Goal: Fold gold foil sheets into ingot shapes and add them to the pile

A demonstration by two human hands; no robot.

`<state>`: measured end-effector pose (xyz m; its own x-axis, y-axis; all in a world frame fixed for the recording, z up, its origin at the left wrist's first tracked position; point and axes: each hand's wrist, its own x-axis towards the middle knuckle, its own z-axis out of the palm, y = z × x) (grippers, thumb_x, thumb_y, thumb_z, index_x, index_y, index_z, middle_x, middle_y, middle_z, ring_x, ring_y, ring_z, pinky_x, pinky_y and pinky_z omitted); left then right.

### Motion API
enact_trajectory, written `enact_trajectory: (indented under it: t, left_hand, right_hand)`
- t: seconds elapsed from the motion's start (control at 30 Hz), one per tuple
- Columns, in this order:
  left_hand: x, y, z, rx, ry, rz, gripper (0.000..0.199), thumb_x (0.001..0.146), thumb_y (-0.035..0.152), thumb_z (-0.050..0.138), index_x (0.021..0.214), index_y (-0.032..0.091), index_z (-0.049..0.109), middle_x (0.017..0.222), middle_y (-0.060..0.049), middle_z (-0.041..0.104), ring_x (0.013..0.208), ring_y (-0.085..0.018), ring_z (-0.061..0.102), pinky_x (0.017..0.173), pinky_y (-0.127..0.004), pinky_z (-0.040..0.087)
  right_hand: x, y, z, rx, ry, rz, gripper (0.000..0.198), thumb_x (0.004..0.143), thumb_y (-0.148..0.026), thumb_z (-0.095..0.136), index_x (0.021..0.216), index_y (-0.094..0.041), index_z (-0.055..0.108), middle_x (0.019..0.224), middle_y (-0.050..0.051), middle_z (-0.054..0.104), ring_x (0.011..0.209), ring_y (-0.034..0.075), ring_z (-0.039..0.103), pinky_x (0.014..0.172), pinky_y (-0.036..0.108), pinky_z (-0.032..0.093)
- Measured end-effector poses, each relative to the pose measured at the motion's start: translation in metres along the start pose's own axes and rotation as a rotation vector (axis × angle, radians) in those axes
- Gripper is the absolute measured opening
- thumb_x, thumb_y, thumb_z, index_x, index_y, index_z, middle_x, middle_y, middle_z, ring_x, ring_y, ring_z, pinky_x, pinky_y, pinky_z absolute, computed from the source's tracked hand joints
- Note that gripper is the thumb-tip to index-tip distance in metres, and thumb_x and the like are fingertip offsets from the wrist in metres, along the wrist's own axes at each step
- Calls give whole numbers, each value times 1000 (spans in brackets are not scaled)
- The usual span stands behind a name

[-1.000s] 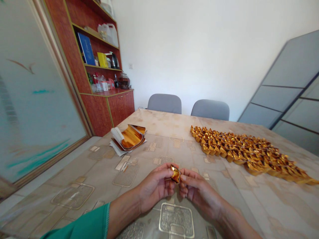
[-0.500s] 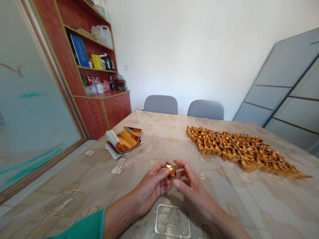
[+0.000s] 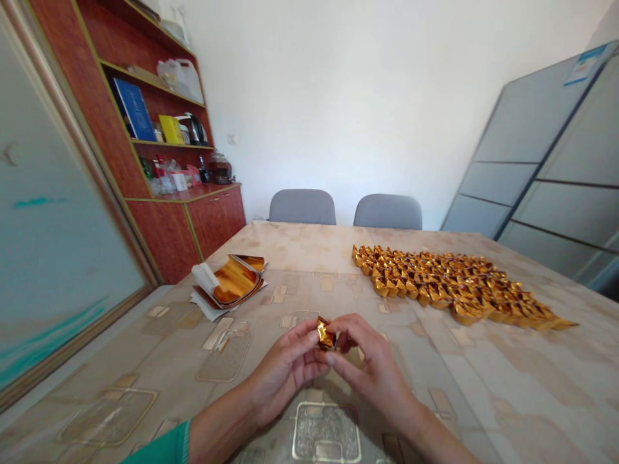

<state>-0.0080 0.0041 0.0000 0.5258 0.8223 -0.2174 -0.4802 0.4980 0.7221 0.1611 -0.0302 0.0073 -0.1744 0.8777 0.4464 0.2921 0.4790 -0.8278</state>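
A small folded gold foil paper ingot (image 3: 325, 334) is held above the near part of the table, between both hands. My left hand (image 3: 285, 367) pinches its left side, thumb in front and fingers curled beneath. My right hand (image 3: 372, 361) closes on its right side with thumb and fingertips. Part of the ingot is hidden by the fingers. To the right, several rows of finished gold paper ingots (image 3: 435, 280) stand packed together. A stack of gold foil paper sheets (image 3: 235, 280), curled over with white backing showing, lies at the left.
A patterned tablecloth (image 3: 169, 354) covers the table. Two grey chairs (image 3: 302, 206) stand at its far side, against a white wall. A reddish-brown shelf cabinet (image 3: 169, 225) is at the back left, grey panelled doors (image 3: 507, 142) at the right.
My right thumb and fingers have moved in from beside the ingot and closed on its right side. My left hand keeps its pinch. The whole view has shifted slightly.
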Motion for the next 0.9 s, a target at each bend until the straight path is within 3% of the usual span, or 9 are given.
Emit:
enact_trajectory:
  t: [0.13,0.33,0.43,0.53,0.77,0.9]
  left_hand:
    - [1,-2,-3,68,10,-25,42,80,21,77,118,16,58,89,-5,69,65,-12,66,63,-24,57]
    - [5,-13,-7,211,-17,-34,48,80,24,76,121,14,55,89,-4,67,60,-10,63,60,-24,54]
    - [3,-15,-8,281,-34,-50,53,84,32,71,129,17,49,89,-6,68,56,-11,61,54,-25,51]
    - [1,-13,-8,321,-51,-32,43,84,32,70,120,15,55,89,-5,68,58,-10,59,57,-25,50]
    - [2,-13,-5,356,-65,-40,26,80,26,71,100,12,63,85,-3,66,61,-9,56,59,-24,46]
    - [5,-14,-6,363,-67,-41,24,80,26,70,98,12,63,84,-3,67,62,-9,56,60,-24,46]
  right_hand:
    - [1,2,-9,-36,25,7,5,89,-22,66,92,-23,70,91,4,67,81,18,59,71,29,44]
    - [0,2,-27,-183,26,58,17,93,-21,55,79,-20,64,76,2,66,69,16,61,64,26,46]
    - [-3,0,-44,-309,27,-8,17,94,-21,52,81,-20,63,78,2,65,70,16,62,64,26,46]
    - [-13,11,-78,-528,58,-62,17,95,-22,49,85,-21,63,80,4,65,70,18,61,63,27,47]
    - [-65,69,-183,-1055,148,-7,24,96,-33,46,87,-22,65,90,10,70,78,25,67,67,33,48]
    - [-75,87,-211,-1275,158,25,27,95,-33,44,92,-21,67,93,11,73,78,27,67,68,36,47]
